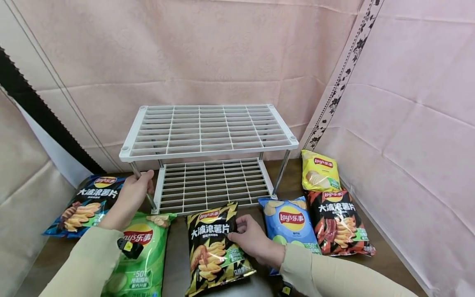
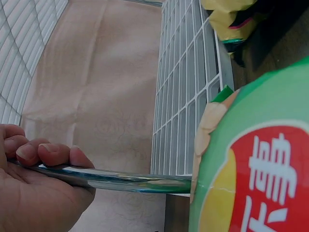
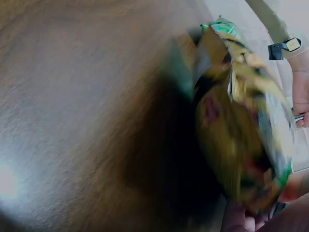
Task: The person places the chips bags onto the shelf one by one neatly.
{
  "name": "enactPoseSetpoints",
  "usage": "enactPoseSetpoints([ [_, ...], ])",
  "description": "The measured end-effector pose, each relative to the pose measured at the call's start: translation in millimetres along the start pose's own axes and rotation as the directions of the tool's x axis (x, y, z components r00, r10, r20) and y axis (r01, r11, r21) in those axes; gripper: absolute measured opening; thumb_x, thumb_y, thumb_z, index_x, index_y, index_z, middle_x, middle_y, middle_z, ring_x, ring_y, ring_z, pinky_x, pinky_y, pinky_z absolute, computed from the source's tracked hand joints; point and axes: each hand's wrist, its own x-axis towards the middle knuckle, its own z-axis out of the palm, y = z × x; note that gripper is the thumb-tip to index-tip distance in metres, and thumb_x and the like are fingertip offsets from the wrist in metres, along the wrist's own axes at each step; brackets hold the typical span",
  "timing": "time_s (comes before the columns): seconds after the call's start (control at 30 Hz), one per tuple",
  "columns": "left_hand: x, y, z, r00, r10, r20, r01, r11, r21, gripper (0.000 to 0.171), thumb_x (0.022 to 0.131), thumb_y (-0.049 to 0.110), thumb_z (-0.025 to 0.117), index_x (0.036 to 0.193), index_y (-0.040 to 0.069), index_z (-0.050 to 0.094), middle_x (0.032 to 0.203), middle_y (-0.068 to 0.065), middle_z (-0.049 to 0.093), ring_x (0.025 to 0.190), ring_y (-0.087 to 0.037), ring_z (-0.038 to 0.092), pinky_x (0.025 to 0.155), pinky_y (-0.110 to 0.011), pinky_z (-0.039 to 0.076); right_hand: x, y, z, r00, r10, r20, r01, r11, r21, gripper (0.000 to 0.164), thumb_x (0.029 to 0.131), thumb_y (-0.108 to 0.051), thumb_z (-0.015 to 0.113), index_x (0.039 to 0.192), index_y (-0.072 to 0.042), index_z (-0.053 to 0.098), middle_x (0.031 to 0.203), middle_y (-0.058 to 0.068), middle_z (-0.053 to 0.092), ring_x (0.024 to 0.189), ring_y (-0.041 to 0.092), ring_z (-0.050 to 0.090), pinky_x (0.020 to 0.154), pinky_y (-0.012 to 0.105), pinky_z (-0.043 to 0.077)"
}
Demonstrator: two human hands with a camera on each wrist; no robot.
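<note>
My left hand [image 1: 128, 198] grips a metal front post [image 2: 140, 181] of the white two-tier rack [image 1: 211, 155]; its fingers curl round the post in the left wrist view. With thumb and fingers, my right hand [image 1: 256, 241] pinches the right edge of a black-and-gold chip bag [image 1: 209, 249], which stands in front of the rack's lower shelf. That bag looks blurred and tilted in the right wrist view. A green chip bag [image 1: 150, 264] lies below my left forearm. Just right of my right hand lies a light blue chip bag [image 1: 293, 225], partly covered by the arm.
A dark blue chip bag [image 1: 87, 202] lies left of the rack. At the right, a red-and-black chip bag [image 1: 339, 225] sits in front of a yellow one [image 1: 320, 171]. Pink cloth [image 1: 222, 49] hangs behind the rack and along the sides of the brown table [image 1: 178, 255].
</note>
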Motion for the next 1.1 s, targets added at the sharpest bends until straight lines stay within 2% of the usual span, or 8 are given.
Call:
enactPoseSetpoints([
  [0.13, 0.6, -1.1, 0.6, 1.0, 0.006, -0.02, -0.006, 0.999, 0.034, 0.071, 0.095, 0.068, 0.031, 0.088, -0.001, 0.048, 0.083, -0.015, 0.049, 0.067, -0.028, 0.04, 0.065, -0.039, 0.032, 1.8, 4.1, 0.2, 1.0, -0.009, -0.018, 0.008, 1.0, -0.003, 0.04, 0.086, -0.007, 0.071, 0.115, 0.001, 0.045, 0.09, 0.011, 0.053, 0.076, 0.02, 0.054, 0.064, 0.034, 0.045],
  [0.3, 0.7, -0.3, 1.4, 1.0, 0.006, -0.03, -0.004, 0.999, 0.044, 0.069, 0.096, 0.066, 0.03, 0.087, 0.0, 0.049, 0.08, -0.014, 0.049, 0.061, -0.025, 0.038, 0.061, -0.039, 0.032, 4.1, 3.7, 0.5, 0.998, -0.043, -0.04, 0.044, 0.999, 0.013, 0.035, 0.086, -0.002, 0.067, 0.114, 0.001, 0.046, 0.087, 0.01, 0.052, 0.072, 0.019, 0.051, 0.063, 0.033, 0.044],
  [0.47, 1.0, 1.5, 2.0, 1.0, -0.001, -0.026, 0.002, 0.999, 0.043, 0.069, 0.096, 0.066, 0.031, 0.087, 0.0, 0.049, 0.077, -0.014, 0.048, 0.059, -0.025, 0.039, 0.063, -0.038, 0.033, 2.8, -6.6, -8.1, 0.997, -0.039, -0.06, 0.043, 0.997, 0.062, 0.036, 0.087, -0.002, 0.064, 0.118, 0.001, 0.046, 0.092, 0.01, 0.052, 0.076, 0.019, 0.051, 0.066, 0.033, 0.044],
  [0.7, -0.9, 1.7, 1.5, 0.999, 0.012, -0.047, -0.009, 0.998, 0.056, 0.07, 0.097, 0.064, 0.029, 0.084, -0.001, 0.049, 0.073, -0.015, 0.048, 0.062, -0.028, 0.04, 0.065, -0.038, 0.035, 7.1, -27.0, -22.9, 0.998, -0.053, -0.032, 0.057, 0.988, 0.143, 0.037, 0.09, -0.001, 0.06, 0.123, 0.002, 0.043, 0.097, 0.012, 0.056, 0.084, 0.019, 0.057, 0.073, 0.032, 0.049],
  [0.87, 0.0, 1.0, 2.0, 0.998, 0.022, -0.054, -0.019, 0.998, 0.058, 0.07, 0.097, 0.064, 0.029, 0.08, -0.001, 0.049, 0.065, -0.009, 0.046, 0.059, -0.026, 0.039, 0.065, -0.038, 0.035, 24.7, -45.9, -28.1, 0.993, -0.071, -0.092, 0.087, 0.98, 0.176, 0.036, 0.091, 0.0, 0.059, 0.124, 0.0, 0.042, 0.101, 0.013, 0.057, 0.086, 0.021, 0.059, 0.074, 0.032, 0.05],
  [1.0, 1.1, 0.6, 2.5, 0.998, 0.026, -0.053, -0.022, 0.997, 0.069, 0.07, 0.097, 0.065, 0.029, 0.079, 0.0, 0.05, 0.062, -0.006, 0.043, 0.056, -0.025, 0.037, 0.06, -0.038, 0.032, 50.0, -58.0, -25.4, 0.983, -0.078, -0.165, 0.107, 0.978, 0.178, 0.036, 0.09, 0.001, 0.058, 0.122, -0.001, 0.043, 0.103, 0.014, 0.055, 0.09, 0.023, 0.057, 0.076, 0.033, 0.049],
  [1.1, 0.8, 0.5, 2.7, 0.998, 0.019, -0.056, -0.015, 0.997, 0.077, 0.071, 0.096, 0.066, 0.029, 0.08, 0.0, 0.05, 0.061, -0.005, 0.043, 0.057, -0.026, 0.038, 0.061, -0.038, 0.033, 73.0, -63.5, -20.8, 0.972, -0.116, -0.203, 0.151, 0.974, 0.166, 0.035, 0.09, 0.001, 0.056, 0.122, 0.0, 0.042, 0.105, 0.015, 0.054, 0.091, 0.024, 0.055, 0.075, 0.033, 0.049],
])
